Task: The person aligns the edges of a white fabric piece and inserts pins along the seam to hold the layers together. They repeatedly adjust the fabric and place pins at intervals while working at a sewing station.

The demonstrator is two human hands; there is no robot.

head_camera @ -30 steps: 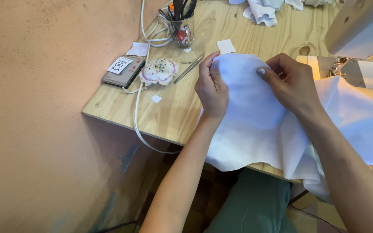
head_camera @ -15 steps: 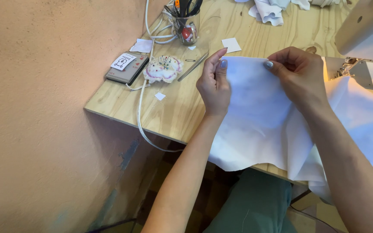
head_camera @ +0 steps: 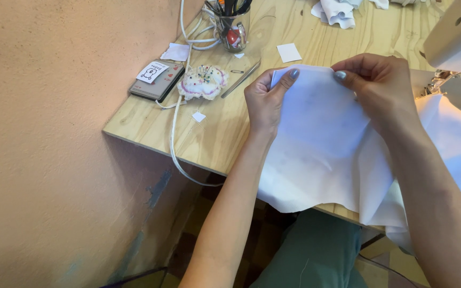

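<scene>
We pinch white fabric (head_camera: 321, 138) top edge w/ left hand (head_camera: 265, 101) & right hand (head_camera: 382, 88), held taut for inspection, just right of pincushion (head_camera: 204, 82); rest drapes off table (head_camera: 150, 128).

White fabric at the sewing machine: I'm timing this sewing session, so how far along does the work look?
Done: nothing sewn shows; the white fabric already drapes from the sewing machine over the table edge. In hand: left hand and right hand pinch its top edge, lifted. Left: no pins are visible in that edge; the pincushion sits apart, untouched.
</scene>
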